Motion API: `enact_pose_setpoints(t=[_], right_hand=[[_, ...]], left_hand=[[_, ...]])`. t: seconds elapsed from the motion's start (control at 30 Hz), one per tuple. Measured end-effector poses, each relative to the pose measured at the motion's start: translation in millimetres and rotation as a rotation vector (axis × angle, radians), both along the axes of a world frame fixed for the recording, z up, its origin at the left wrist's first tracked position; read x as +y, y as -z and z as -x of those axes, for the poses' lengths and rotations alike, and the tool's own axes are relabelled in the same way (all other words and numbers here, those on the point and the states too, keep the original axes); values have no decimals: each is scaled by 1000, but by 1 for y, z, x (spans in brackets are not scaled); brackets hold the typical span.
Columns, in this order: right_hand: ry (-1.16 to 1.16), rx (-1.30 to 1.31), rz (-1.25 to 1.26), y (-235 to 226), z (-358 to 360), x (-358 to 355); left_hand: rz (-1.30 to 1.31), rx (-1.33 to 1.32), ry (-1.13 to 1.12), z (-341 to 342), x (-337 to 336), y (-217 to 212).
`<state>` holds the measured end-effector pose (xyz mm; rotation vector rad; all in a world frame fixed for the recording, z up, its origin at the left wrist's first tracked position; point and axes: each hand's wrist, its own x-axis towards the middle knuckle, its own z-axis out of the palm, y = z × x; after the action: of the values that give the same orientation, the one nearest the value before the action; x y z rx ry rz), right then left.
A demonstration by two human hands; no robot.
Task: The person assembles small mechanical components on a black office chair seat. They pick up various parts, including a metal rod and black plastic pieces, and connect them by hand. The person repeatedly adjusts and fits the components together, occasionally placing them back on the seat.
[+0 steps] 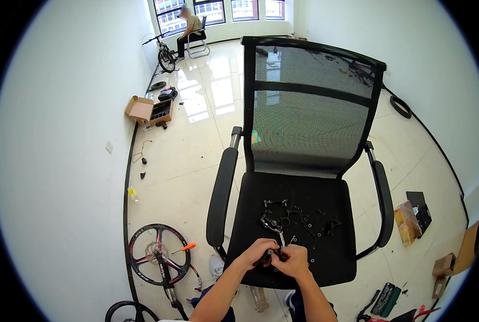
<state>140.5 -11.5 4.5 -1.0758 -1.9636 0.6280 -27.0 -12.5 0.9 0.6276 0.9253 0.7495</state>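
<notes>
My left hand (258,252) and my right hand (293,261) meet above the front part of a black office chair's seat (333,263). Between them they grip a small dark metal part (270,253), mostly covered by my fingers. Both hands are closed, thumbs close together. Just beyond lies a silver and black bicycle mechanism (271,221), with a dark bar-shaped piece (275,203) behind it. Rings, small bolts and washers are scattered to its right, near a black part (333,225) of unclear kind.
The mesh backrest (309,123) rises beyond the seat, between two armrests (222,196). A spoked bicycle wheel (136,247) with an orange-handled screwdriver (187,247) lies at left. An open cardboard box (161,111) stands farther off. A person (191,27) sits by a bicycle (166,58).
</notes>
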Motion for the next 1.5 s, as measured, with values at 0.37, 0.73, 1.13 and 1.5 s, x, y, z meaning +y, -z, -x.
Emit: enact_pose_setpoints(t=[0.37,0.73,1.13,1.5], right_hand=[[-15,-21,-37,-11,4,-1],[-5,-22,93,3,-1,0],[125,-105,234,3,1,3],[-97,656,1273,-1,17,-4]], left_hand=[[23,-27,36,4,6,-7],[-24,107,12,0,4,2],[-192,147,-141,-3,6,12],[-672,631,-409,-6,3,14]])
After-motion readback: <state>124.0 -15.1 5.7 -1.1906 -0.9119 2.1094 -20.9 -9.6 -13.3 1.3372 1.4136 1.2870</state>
